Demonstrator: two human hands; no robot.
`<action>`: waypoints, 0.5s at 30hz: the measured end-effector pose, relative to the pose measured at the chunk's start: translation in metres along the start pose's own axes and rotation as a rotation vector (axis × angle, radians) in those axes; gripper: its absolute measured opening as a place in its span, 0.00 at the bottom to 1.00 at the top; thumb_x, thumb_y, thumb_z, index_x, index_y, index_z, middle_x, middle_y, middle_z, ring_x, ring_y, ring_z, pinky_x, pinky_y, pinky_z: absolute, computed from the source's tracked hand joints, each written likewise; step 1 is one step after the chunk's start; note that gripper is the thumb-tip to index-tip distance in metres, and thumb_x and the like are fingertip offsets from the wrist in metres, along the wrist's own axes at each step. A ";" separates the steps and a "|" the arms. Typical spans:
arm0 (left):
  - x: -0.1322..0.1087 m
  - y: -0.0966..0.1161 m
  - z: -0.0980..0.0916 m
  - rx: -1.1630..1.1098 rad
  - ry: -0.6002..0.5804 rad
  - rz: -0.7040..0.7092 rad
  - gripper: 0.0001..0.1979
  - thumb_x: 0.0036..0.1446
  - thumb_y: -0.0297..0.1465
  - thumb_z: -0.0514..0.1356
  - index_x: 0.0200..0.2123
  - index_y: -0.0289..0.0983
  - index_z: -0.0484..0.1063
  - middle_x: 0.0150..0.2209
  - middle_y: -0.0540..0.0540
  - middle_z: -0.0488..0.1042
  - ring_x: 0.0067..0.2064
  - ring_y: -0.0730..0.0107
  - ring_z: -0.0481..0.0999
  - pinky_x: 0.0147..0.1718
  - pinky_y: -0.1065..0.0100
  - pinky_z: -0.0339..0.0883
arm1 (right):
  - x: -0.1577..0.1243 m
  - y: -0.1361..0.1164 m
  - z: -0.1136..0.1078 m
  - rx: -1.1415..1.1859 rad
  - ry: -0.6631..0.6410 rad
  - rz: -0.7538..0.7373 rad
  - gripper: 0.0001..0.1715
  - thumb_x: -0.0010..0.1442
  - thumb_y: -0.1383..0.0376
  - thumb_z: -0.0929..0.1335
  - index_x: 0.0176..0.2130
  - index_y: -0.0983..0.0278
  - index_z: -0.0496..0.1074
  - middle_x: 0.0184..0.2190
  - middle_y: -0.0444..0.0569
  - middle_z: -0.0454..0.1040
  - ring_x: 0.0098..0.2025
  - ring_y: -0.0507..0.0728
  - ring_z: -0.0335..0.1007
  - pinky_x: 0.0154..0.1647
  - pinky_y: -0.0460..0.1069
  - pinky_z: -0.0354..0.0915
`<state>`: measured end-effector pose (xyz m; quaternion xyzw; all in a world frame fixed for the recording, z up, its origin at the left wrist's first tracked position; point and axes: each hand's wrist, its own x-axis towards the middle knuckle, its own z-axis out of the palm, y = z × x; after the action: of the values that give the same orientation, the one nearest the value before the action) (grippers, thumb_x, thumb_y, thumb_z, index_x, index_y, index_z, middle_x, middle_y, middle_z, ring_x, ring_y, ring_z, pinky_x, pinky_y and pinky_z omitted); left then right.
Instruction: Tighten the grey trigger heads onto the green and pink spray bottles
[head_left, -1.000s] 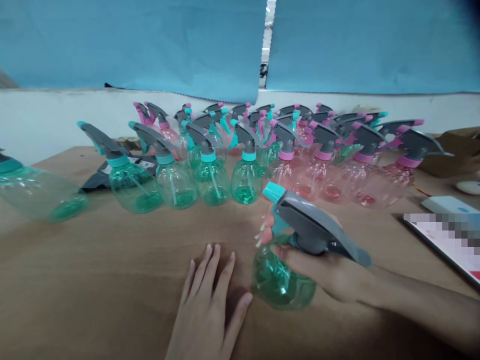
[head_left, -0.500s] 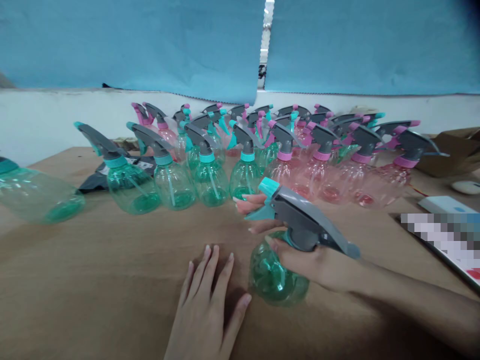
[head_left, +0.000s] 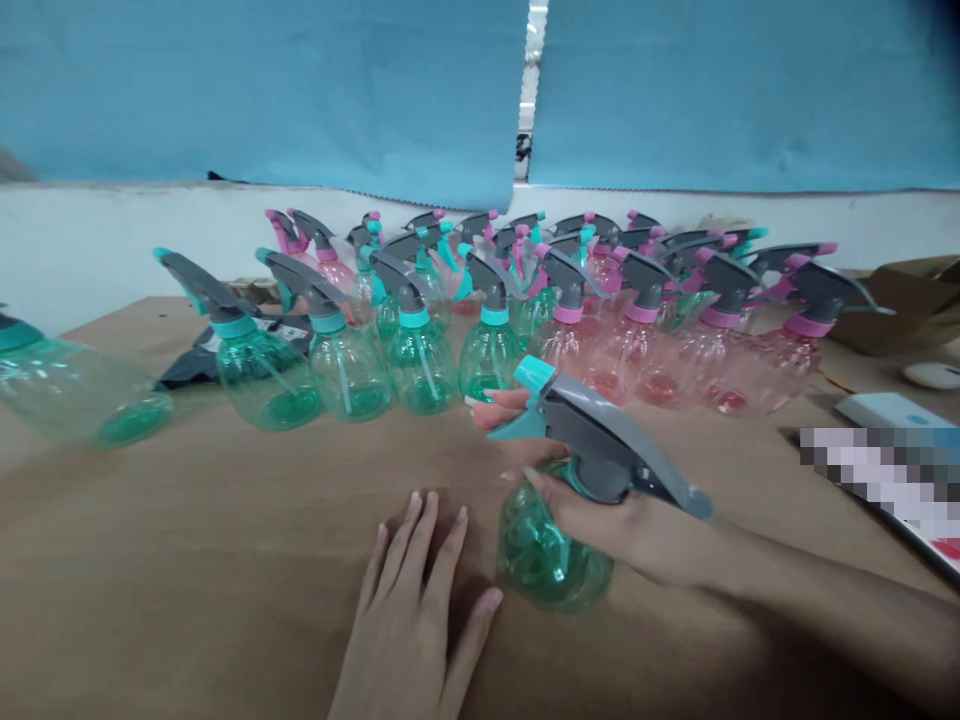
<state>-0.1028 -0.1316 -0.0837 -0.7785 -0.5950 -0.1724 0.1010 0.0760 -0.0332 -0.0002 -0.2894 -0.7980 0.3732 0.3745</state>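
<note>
My right hand (head_left: 600, 515) is closed round the neck of a green spray bottle (head_left: 551, 560) with a grey and turquoise trigger head. The bottle's nozzle points to the left, and the lever tail reaches back over my wrist. Some fingers show behind the trigger; the rest are hidden by the bottle. To the left of it my left hand (head_left: 416, 610) lies flat on the table (head_left: 225, 560), palm down, fingers spread and holding nothing. Beyond both hands stands a front row of spray bottles, among them a green bottle (head_left: 424, 370) and a pink bottle (head_left: 660, 360).
Several more spray bottles crowd behind the front row. A green bottle (head_left: 75, 385) stands at the left edge, near a dark plastic packet (head_left: 195, 355). On the right are a cardboard box (head_left: 900, 310), a white mouse (head_left: 930, 375), a white box (head_left: 892, 410) and a pixelated flat item (head_left: 885, 480).
The held spray bottle has shifted very slightly left, with my right hand still round it. My left hand has stayed in place.
</note>
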 end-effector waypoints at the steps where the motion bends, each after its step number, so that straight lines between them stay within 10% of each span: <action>1: 0.000 0.000 0.000 -0.002 0.001 -0.001 0.25 0.62 0.38 0.48 0.61 0.36 0.52 0.62 0.39 0.56 0.62 0.53 0.56 0.56 0.48 0.55 | 0.000 0.002 0.001 -0.004 0.014 -0.002 0.34 0.50 0.79 0.62 0.52 0.54 0.66 0.35 0.41 0.77 0.39 0.54 0.75 0.41 0.49 0.70; 15: 0.000 0.000 0.000 -0.040 0.005 -0.014 0.25 0.62 0.38 0.49 0.60 0.36 0.54 0.62 0.40 0.57 0.61 0.52 0.57 0.55 0.47 0.55 | 0.001 0.008 0.004 0.023 0.027 -0.016 0.33 0.50 0.78 0.62 0.52 0.54 0.66 0.35 0.41 0.77 0.41 0.54 0.74 0.40 0.48 0.71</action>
<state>-0.1031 -0.1318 -0.0839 -0.7757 -0.5967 -0.1870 0.0859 0.0739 -0.0292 -0.0084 -0.2839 -0.7907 0.3753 0.3915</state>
